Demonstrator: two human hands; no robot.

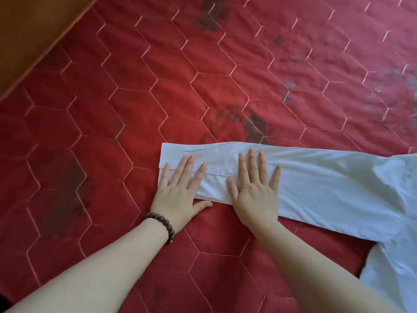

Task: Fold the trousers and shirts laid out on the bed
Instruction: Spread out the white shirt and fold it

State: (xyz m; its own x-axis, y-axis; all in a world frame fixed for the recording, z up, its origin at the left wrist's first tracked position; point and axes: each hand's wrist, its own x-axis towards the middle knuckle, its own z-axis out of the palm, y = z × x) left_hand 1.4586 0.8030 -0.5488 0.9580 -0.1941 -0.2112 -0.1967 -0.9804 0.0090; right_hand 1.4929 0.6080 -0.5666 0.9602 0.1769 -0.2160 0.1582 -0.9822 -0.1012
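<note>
The work looks to be at an early stage — only 1 garment is in view, a white shirt (327, 188), and it is not yet folded into a compact shape. Its long sleeve (225, 170) lies stretched flat across the red quilted bed (112, 109), cuff end toward the left, while the body of the shirt spreads off the right edge of the view.

Both hands lie flat on the sleeve near the cuff. The left hand (178, 188), with a beaded bracelet (163, 224) at the wrist, has straight, spread fingers pressing the cuff end, its thumb on the bed just below the cloth. The right hand (255, 190) presses just beside it, fingers likewise straight — neither grip holds or pinches anything.

This reads as smoothing before a fold. Left to do, by my judgement: bring the sleeve in and fold the body. No trousers or other shirts show here, so their state cannot be told.
</note>
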